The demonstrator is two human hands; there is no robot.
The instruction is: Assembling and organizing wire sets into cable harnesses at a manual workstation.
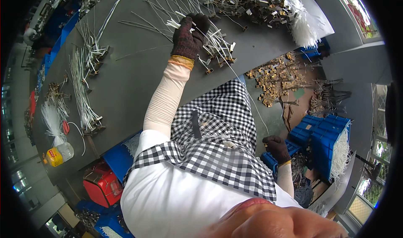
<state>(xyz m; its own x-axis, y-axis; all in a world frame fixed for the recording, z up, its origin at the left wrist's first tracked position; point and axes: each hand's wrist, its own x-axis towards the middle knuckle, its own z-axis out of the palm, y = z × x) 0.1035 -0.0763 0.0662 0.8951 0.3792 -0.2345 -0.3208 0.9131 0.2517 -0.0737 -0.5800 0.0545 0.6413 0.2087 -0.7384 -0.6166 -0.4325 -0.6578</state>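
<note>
My left hand (pixel 191 34), in a dark knitted glove, is over the grey table (pixel 130 74), closed round a bundle of white wires (pixel 216 40). Small metal clips hang at the bundle's near ends, and loose wire tails fan out beyond the hand. A single long white wire (pixel 255 103) runs from the bundle down past the table edge. At its other end my right hand (pixel 277 149), gloved the same way, is pinched on it beside a blue crate (pixel 268 160). A small brassy piece shows at those fingertips.
A large heap of clipped wires (pixel 260 9) covers the table's far right. More wire bunches (pixel 79 86) and a plastic bottle (pixel 58 155) are at the left. Brassy pieces (pixel 277 80) lie beyond the table edge. Blue crates (pixel 329 141) stand right; a red box (pixel 102 184) sits lower left.
</note>
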